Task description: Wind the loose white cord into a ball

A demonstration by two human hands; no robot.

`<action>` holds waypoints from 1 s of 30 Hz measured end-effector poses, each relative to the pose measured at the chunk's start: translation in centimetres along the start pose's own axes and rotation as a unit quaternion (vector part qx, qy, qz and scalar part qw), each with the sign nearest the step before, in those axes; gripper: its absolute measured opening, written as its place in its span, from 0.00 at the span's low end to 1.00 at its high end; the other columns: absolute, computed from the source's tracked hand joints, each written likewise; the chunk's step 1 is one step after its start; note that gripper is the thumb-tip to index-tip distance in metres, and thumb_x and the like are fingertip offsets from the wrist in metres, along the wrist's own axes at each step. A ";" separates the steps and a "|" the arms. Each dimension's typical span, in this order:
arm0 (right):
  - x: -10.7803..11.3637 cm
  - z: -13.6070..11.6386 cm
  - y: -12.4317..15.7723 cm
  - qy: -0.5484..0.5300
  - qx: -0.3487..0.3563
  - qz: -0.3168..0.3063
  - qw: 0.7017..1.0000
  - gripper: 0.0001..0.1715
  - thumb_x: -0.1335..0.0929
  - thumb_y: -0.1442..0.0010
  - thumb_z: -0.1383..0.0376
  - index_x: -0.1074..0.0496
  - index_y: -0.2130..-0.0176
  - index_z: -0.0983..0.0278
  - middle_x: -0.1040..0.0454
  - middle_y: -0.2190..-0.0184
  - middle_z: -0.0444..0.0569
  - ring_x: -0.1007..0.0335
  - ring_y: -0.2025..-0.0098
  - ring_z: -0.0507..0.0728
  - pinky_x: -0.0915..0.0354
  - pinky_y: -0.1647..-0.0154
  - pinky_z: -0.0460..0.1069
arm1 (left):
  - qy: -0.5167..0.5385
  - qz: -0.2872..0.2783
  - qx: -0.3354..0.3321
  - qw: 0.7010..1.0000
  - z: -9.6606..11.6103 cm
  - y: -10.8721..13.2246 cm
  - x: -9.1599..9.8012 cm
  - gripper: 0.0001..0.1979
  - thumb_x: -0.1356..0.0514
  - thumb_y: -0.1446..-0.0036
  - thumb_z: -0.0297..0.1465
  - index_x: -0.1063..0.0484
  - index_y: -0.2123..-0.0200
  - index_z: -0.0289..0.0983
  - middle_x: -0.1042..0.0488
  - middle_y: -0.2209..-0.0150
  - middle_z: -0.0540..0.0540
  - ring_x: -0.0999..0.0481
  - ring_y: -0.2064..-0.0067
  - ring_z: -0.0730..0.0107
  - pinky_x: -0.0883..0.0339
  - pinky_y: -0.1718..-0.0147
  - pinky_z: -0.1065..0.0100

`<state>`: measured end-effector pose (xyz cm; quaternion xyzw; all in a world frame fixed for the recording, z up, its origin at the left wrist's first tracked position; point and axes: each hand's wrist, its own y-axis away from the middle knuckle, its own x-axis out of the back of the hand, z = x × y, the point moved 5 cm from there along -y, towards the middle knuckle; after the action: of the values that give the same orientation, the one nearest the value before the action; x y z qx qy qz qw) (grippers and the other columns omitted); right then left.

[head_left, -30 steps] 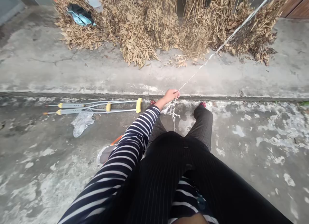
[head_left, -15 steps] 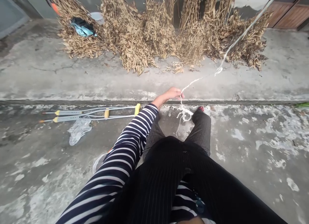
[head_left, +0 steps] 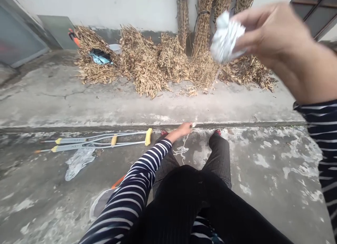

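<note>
Your right hand (head_left: 273, 44) is raised high, half closed, fingers curled around a crumpled wad of white twine (head_left: 225, 38). Your left hand (head_left: 180, 130) reaches low — nearly shut, pinching a thin white strand (head_left: 193, 125) — over the concrete floor (head_left: 263, 202), beyond a pair of crutches (head_left: 92, 140).

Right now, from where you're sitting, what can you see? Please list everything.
dried leafy stalks: several bundles, tan, against the wall
crutches: two, grey and yellow, lying on the concrete to the left
plastic sheet: one, clear, on the ground below the crutches
cloth: one, blue and dark, on the stalks
white cord: one, white, on the ground ahead
crumpled wad: one, white, in the right hand
black trousers: one pair, black, on the legs
left hand: one, pinching the cord
right hand: one, raised high
</note>
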<state>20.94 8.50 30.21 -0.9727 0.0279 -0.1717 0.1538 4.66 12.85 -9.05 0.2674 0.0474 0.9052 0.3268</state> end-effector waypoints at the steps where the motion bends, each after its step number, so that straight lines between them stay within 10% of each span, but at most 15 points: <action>1: -0.9 0.9 0.4 0.014 -0.020 0.001 1.000 0.18 0.24 0.50 0.82 0.18 0.57 0.74 0.19 0.60 0.54 0.19 0.61 0.57 0.20 0.57 0.54 | 0.014 0.019 -0.016 1.000 1.0 -0.2 0.5 0.18 0.36 0.44 0.30 0.24 0.50 0.33 0.21 0.44 0.34 0.24 0.39 0.49 0.33 0.38 0.56; 4: -4.1 5.0 1.5 -0.011 -0.089 -0.037 0.995 0.21 0.24 0.53 0.84 0.18 0.59 0.71 0.18 0.58 0.54 0.20 0.62 0.54 0.20 0.62 0.50 | 0.133 0.097 -0.120 0.979 5.6 -0.8 2.2 0.30 0.39 0.39 0.31 0.38 0.34 0.35 0.29 0.35 0.35 0.28 0.35 0.60 0.37 0.35 0.61; 8: -7.2 10.0 2.0 -0.058 -0.086 -0.084 0.991 0.23 0.22 0.56 0.80 0.20 0.59 0.69 0.20 0.60 0.50 0.23 0.61 0.53 0.24 0.66 0.48 | 0.273 0.137 -0.216 0.928 9.5 0.6 3.0 0.24 0.35 0.41 0.35 0.31 0.43 0.35 0.20 0.48 0.38 0.21 0.47 0.64 0.33 0.41 0.63; 12: -7.4 13.9 1.9 -0.018 -0.026 -0.022 0.999 0.26 0.21 0.60 0.76 0.23 0.58 0.70 0.23 0.62 0.49 0.28 0.63 0.52 0.29 0.65 0.48 | 0.244 0.099 -0.156 0.952 8.5 3.5 1.0 0.11 0.43 0.36 0.37 0.26 0.59 0.35 0.20 0.71 0.47 0.22 0.65 0.69 0.30 0.52 0.67; 17: -7.2 19.7 3.0 0.168 -0.014 0.059 0.984 0.29 0.22 0.61 0.69 0.23 0.56 0.67 0.25 0.64 0.47 0.34 0.65 0.53 0.35 0.60 0.49 | 0.117 0.000 -0.124 0.985 7.3 7.5 0.1 0.10 0.44 0.37 0.31 0.26 0.68 0.37 0.19 0.70 0.48 0.24 0.68 0.72 0.33 0.61 0.71; 24: -10.4 26.0 7.9 0.184 -0.026 -0.014 0.983 0.28 0.30 0.58 0.69 0.23 0.54 0.66 0.23 0.55 0.52 0.32 0.59 0.56 0.35 0.58 0.49 | -0.077 0.054 -0.131 0.987 10.7 8.7 6.7 0.16 0.44 0.34 0.34 0.26 0.74 0.36 0.25 0.75 0.50 0.36 0.76 0.75 0.40 0.69 0.69; 30: -12.3 26.5 11.1 0.037 -0.112 -0.058 0.991 0.33 0.27 0.60 0.65 0.21 0.51 0.65 0.22 0.56 0.50 0.33 0.58 0.56 0.34 0.58 0.49 | -0.066 0.103 -0.183 0.976 10.8 5.2 9.4 0.12 0.38 0.41 0.27 0.27 0.78 0.38 0.31 0.79 0.50 0.28 0.65 0.65 0.39 0.44 0.63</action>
<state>18.43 6.91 -0.91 -0.9768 -0.0045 -0.2117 0.0329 1.18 13.63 5.80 0.2656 -0.1681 0.9079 0.2773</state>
